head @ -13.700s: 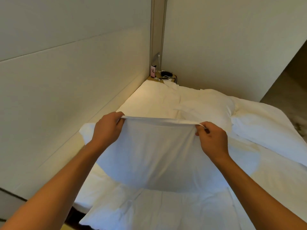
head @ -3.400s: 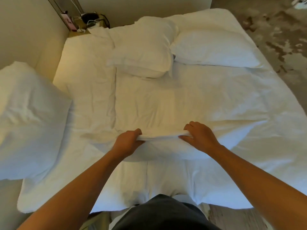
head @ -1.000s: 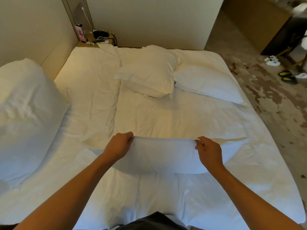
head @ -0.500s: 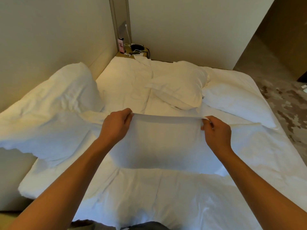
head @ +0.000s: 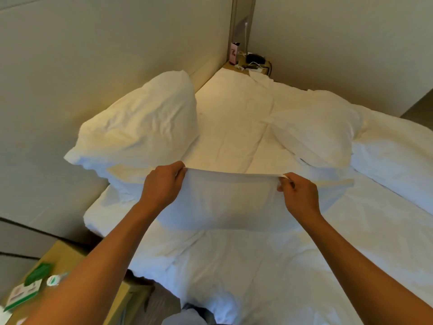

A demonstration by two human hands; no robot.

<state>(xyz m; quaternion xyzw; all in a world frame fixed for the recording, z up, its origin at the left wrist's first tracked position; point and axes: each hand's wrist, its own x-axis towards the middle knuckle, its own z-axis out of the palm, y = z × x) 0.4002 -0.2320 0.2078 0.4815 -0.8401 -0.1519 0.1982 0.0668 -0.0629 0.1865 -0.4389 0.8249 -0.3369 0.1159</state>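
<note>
A white pillow in its case [head: 225, 205] hangs above the white bed [head: 234, 266]. My left hand [head: 161, 186] grips the open edge of the case at its left corner. My right hand [head: 297, 193] pinches the same edge at the right corner. The edge is pulled taut between both hands, and the pillow's bulk sags below them. Its far side is hidden.
A plump pillow [head: 140, 127] leans against the padded wall on the left. Two more pillows [head: 316, 123] lie at the right. A far nightstand [head: 248, 64] holds cables and a pink box. A near wooden nightstand [head: 58, 266] at bottom left carries green packets.
The pillow has been lifted off the bed and held up by its case edge. My view has swung left and up, bringing the near nightstand into sight.
</note>
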